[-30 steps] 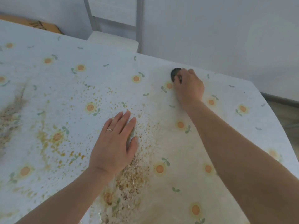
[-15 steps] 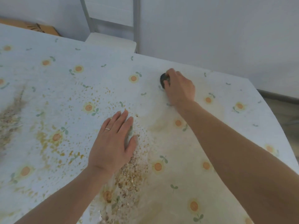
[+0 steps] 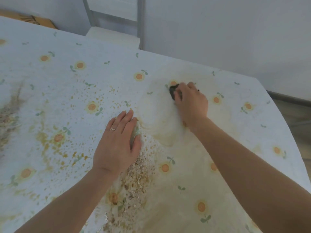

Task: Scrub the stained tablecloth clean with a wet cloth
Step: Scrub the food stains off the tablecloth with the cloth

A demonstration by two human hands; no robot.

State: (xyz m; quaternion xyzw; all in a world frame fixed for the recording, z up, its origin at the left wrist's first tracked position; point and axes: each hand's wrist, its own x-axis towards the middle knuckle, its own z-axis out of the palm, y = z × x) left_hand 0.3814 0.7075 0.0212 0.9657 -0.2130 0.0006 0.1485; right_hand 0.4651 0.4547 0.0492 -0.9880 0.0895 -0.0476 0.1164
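The tablecloth (image 3: 50, 98), pale blue with small orange flowers, covers the surface and is spattered with orange-brown stains. The left hand (image 3: 116, 145) lies flat on it, fingers straight and close together, its grip open and holding nothing; 1 ring (image 3: 112, 129) sits on a finger. A thick crumbly patch (image 3: 138, 174) spreads just beside its wrist. The right hand (image 3: 191, 101) reaches further out, its grip closed around a dark cloth (image 3: 172, 91), which presses on the tablecloth beside a printed flower, within a smeared yellowish area. The 2 hands are apart. Beyond the far edge stands a pale chair (image 3: 114, 36).
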